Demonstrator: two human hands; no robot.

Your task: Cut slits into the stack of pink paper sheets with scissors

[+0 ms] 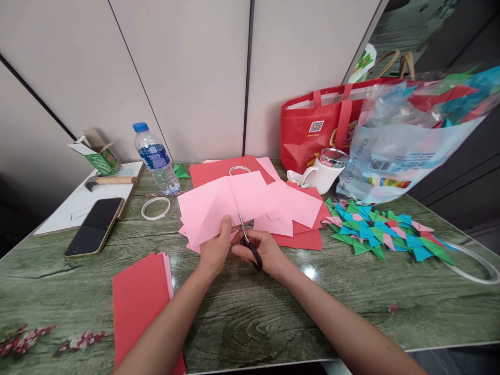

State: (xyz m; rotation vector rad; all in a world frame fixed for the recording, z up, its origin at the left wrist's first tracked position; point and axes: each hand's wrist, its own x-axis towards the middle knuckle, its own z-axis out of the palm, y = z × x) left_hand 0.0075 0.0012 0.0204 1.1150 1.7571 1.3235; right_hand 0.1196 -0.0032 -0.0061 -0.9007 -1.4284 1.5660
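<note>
My left hand point(216, 247) grips a sheet of pink paper point(211, 203) by its near edge, thumb on top. In my right hand point(269, 252) is a pair of scissors point(253, 254) with black handles, fingers closed round them. The blades reach into the pink sheet along a line near its middle, pointing away from me. Beneath and to the right lie cut pink pieces point(308, 204) and red sheets point(302, 240). A stack of red paper point(136, 307) with pink sheets at its edge rests by my left forearm.
On the left are a phone point(96, 226), a hammer-like tool point(113, 180), a water bottle point(158, 161) and a tape roll point(155, 208). To the right stand a white mug point(324, 174), a red bag point(300, 135), a paper-filled plastic bag point(390, 156) and folded paper pieces point(383, 229).
</note>
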